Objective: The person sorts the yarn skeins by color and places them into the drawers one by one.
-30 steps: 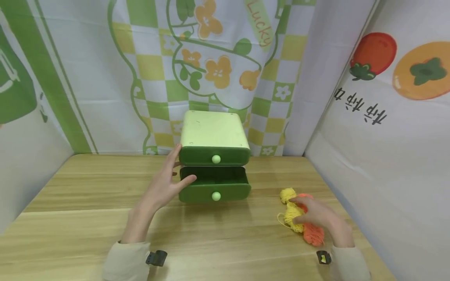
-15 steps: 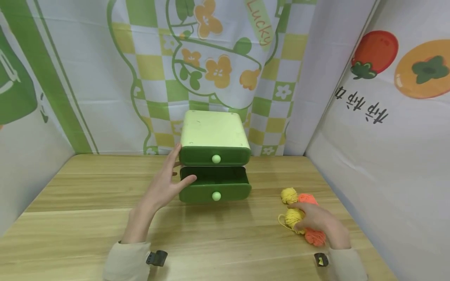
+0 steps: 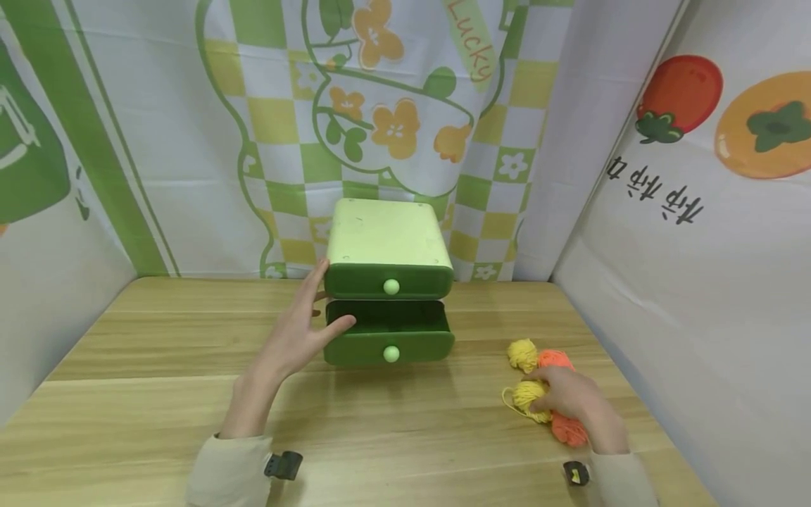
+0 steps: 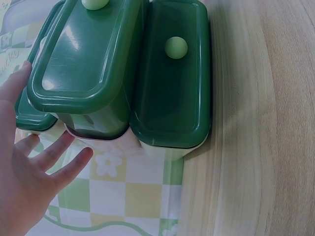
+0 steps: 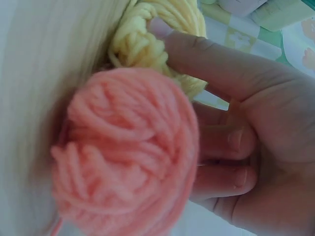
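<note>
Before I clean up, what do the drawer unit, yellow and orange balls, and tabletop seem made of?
Drawer unit: likely glossy plastic; its green fronts show bright reflections, though painted metal is possible. Yellow balls and orange balls: matte yarn, with wound strands visible. Tabletop: wood or wood-look laminate; grain shows, core doesn't.

Past the yellow yarn (image 3: 527, 398), the table (image 3: 469, 422) lay open leftward of the right fingers (image 5: 221, 140); the lower drawer (image 3: 421, 347) jutted out rightward of the left fingers (image 4: 73, 167).

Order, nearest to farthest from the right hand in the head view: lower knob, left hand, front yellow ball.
1. Front yellow ball: gripped by the right hand.
2. Lower knob: left, on the open drawer.
3. Left hand: farthest left.
</note>
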Demonstrator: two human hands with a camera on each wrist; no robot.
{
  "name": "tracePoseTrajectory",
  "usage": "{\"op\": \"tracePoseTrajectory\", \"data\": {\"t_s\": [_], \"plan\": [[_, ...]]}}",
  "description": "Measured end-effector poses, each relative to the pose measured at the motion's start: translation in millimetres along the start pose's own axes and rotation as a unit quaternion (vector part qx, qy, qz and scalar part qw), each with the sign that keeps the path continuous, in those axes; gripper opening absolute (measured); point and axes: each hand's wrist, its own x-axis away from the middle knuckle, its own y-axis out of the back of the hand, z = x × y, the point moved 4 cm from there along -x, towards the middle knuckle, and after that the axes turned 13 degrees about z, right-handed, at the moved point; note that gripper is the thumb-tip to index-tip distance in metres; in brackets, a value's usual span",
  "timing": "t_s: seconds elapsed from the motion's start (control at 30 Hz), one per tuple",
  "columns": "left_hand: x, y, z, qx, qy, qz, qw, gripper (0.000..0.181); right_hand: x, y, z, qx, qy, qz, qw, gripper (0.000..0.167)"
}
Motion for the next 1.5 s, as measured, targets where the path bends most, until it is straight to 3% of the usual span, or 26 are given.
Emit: {"op": "tracePoseTrajectory", "data": {"t_s": [0.57, 1.27, 1.5], "plan": [[0.9, -0.9, -0.8, 0.005, -0.005, -0.001, 1.0000, 0.097, 2.5, -3, -6, -0.001, 0.015, -0.038, 0.9992, 0.036], [1.7, -0.4, -2.3, 0.008, -0.004, 0.005, 0.9999, 0.097, 3.7, 7, 0, 0.005, 0.026, -0.070, 0.9972, 0.044], [1.7, 0.0, -3.0, 0.006, -0.005, 0.003, 1.0000, 0.098, 4.2, 17, 8, 0.001, 0.064, -0.099, 0.9930, 0.038]]}}
